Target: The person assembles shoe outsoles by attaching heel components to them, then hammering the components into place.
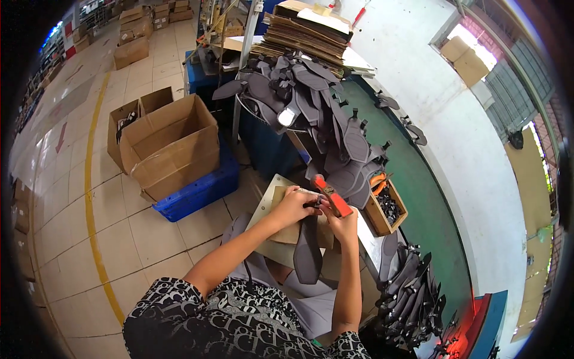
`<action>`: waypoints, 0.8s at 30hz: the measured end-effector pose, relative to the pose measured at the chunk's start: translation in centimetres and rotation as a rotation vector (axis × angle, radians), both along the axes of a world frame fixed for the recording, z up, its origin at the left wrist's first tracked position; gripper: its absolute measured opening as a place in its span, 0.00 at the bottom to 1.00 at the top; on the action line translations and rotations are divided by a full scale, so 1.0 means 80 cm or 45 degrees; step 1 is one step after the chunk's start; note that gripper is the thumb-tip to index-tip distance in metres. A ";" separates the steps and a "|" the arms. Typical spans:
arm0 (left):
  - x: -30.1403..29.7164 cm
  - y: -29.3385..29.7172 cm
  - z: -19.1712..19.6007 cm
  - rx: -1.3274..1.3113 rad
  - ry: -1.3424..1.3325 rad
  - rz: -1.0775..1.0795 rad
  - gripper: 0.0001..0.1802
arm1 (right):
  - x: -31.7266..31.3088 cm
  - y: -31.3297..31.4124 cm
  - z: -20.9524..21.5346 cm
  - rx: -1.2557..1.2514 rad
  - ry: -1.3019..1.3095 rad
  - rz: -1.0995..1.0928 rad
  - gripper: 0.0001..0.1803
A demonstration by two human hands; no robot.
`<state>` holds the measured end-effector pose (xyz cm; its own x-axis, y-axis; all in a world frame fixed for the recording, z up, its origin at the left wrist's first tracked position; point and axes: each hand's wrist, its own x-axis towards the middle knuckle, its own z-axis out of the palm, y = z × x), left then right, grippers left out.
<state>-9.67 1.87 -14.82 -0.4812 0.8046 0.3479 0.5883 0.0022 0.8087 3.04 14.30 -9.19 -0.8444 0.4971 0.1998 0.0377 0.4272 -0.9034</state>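
A dark grey, paddle-shaped sandal sole [308,257] hangs from between my hands, its wide end toward my lap. My left hand [293,207] is closed, pinching the narrow upper end. My right hand [342,225] is closed too, with its fingertips meeting the left ones at that end. A red tool [335,200] lies across the right hand, gripped in it; its exact kind is hard to make out. Small parts between the fingertips are hidden. Beneath the hands is a tan board [281,230] on a pale plate [263,206] above my lap.
A large heap of grey soles [353,143] covers the bench ahead. To the right stands a wooden box [378,222] of small black parts with orange-handled pliers [378,182]. More soles [412,293] are bundled nearer. An open carton [173,161] sits on a blue crate [194,190] at left.
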 end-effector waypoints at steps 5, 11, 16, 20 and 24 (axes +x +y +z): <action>-0.009 -0.004 -0.014 0.047 0.112 0.100 0.17 | -0.012 -0.002 -0.018 0.033 0.109 0.111 0.09; -0.006 0.002 -0.004 0.031 0.101 0.013 0.16 | 0.003 0.010 -0.018 0.319 0.123 0.113 0.09; 0.005 -0.010 0.006 0.159 0.014 0.036 0.20 | -0.002 0.003 -0.004 0.330 0.063 0.081 0.07; 0.005 -0.018 0.005 0.261 -0.001 0.039 0.21 | 0.001 -0.004 0.019 0.568 0.131 0.240 0.11; 0.001 -0.003 -0.003 0.420 -0.136 -0.059 0.18 | 0.014 -0.017 0.019 0.480 0.137 -0.053 0.13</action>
